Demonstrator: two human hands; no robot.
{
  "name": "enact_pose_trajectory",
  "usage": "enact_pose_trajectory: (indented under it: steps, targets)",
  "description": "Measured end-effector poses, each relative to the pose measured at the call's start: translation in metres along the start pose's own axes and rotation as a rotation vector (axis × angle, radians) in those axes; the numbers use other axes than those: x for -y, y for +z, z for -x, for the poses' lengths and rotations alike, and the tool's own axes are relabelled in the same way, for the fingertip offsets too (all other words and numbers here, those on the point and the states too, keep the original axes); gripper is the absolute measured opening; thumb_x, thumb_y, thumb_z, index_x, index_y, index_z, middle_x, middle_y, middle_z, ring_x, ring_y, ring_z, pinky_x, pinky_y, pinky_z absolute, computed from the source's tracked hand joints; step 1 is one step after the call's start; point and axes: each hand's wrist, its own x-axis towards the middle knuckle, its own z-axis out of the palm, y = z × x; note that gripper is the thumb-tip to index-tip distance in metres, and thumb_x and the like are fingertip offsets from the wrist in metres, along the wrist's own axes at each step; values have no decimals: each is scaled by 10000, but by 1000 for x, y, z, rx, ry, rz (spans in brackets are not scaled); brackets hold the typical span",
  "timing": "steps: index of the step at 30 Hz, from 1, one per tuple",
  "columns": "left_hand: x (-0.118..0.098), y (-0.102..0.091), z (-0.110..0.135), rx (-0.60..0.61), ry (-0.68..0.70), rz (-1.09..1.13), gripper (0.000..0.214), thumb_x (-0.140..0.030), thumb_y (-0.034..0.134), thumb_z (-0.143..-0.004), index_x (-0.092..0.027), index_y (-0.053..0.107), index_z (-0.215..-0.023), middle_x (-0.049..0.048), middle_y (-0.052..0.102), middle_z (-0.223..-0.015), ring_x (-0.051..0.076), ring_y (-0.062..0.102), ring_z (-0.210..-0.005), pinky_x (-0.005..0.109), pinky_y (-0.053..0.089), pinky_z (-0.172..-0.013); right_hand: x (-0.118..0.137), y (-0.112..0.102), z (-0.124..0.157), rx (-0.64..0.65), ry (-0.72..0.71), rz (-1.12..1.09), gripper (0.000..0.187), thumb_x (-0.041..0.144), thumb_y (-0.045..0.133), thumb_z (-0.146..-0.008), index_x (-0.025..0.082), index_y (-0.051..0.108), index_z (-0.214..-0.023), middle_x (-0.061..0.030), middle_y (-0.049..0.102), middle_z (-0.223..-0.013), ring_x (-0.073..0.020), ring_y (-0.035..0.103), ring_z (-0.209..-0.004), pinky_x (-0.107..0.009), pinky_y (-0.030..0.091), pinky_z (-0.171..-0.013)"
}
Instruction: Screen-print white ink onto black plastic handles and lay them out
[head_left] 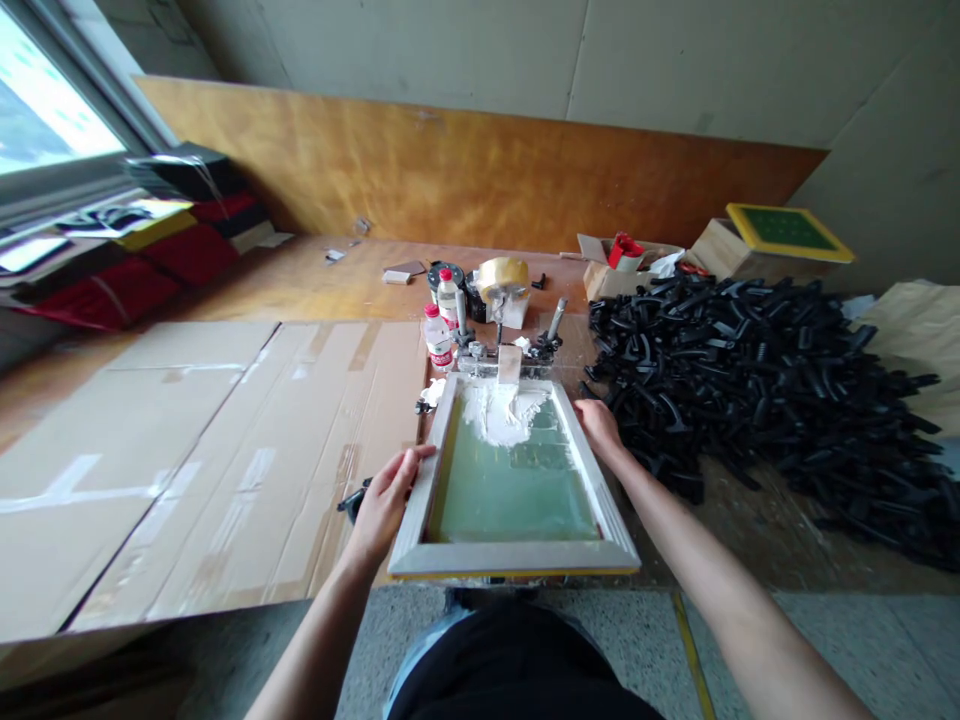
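Note:
A screen-printing frame [512,556] with pale wooden sides and a green mesh lies on the workbench in front of me, hinged in a metal clamp [508,352] at its far end. White ink [504,412] is spread over the far part of the mesh. My left hand [386,497] grips the frame's left side, fingers curled over the edge. My right hand [598,427] holds the right side of the frame near the far end.
A large heap of black plastic parts [757,380] fills the bench to the right. Flattened cardboard sheets [202,450] cover the left. Two bottles [441,325], a tape roll [502,275] and boxes [626,265] stand behind the frame. Another yellow-framed screen [787,232] rests at the far right.

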Motion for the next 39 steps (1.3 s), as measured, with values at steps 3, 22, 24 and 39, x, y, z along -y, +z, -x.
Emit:
enact_pose_trajectory:
  steps: [3, 22, 24, 39]
  targets:
    - [40, 1, -1, 32, -62, 1, 689, -598, 677, -729, -206, 585, -1288, 14, 674, -780, 169, 604, -675, 232, 441, -567, 18, -9, -34, -141, -92, 28, 322, 146, 494, -884, 160, 653, -1164, -137, 626, -1228, -266, 557, -1168, -413, 419, -1029]
    - [96, 3, -19, -6, -76, -106, 685, -574, 640, -765, -206, 546, -1334, 22, 671, -818, 174, 631, -730, 252, 490, -640, 81, 14, -13, 300, -751, 86, 136, 67, 574, -808, 193, 625, -797, -38, 630, -827, -200, 558, -857, -290, 429, -755]
    - [93, 3, -18, -5, -77, -103, 690, -571, 645, -759, -202, 544, -1333, 20, 668, -794, 173, 629, -698, 253, 490, -619, 80, 24, -8, 191, -718, 84, 172, 46, 525, -836, 178, 635, -843, -68, 627, -885, -219, 544, -919, -322, 441, -803]
    - [-1, -2, -4, 23, -43, 52, 577, -635, 665, -722, -200, 703, -1099, 37, 702, -854, 171, 610, -677, 241, 459, -557, 80, -16, -96, -54, -246, 79, 579, 302, 674, -857, 281, 481, -1402, -69, 682, -1067, -225, 630, -908, -329, 469, -820]
